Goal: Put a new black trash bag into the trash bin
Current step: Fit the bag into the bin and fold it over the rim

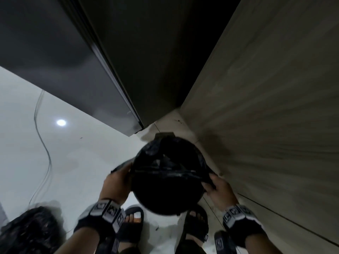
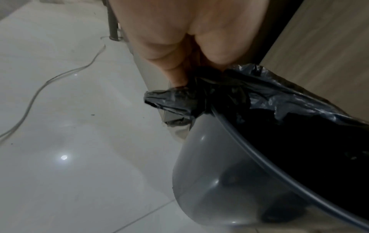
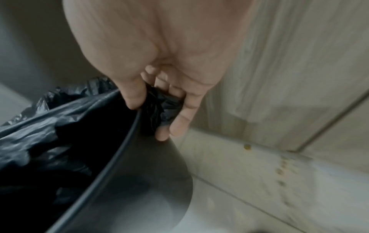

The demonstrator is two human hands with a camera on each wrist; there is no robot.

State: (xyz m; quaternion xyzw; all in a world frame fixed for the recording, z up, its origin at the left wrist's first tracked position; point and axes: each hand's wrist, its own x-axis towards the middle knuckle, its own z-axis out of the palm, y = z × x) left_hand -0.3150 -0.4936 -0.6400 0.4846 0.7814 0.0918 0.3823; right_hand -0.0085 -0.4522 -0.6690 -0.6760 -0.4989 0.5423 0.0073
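fingers (image 3: 180,124) pinching black bag (image 2: 249,94), bin (image 2: 209,181), glossy floor (image 2: 69,173)

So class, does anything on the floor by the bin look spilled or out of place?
Yes: small yellowish crumbs lie along the foot of the wall, and a loose cable snakes across the white floor.

A grey fridge (image 1: 60,57) fills the upper left, a wood-grain panel (image 1: 271,92) the right. A cable (image 1: 43,143) snakes across the white floor (image 1: 77,154) at left. A crumpled dark bag (image 1: 27,230) lies at lower left.

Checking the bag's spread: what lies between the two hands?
Head view: the bag pulled taut over the bin, from left hand to right hand.
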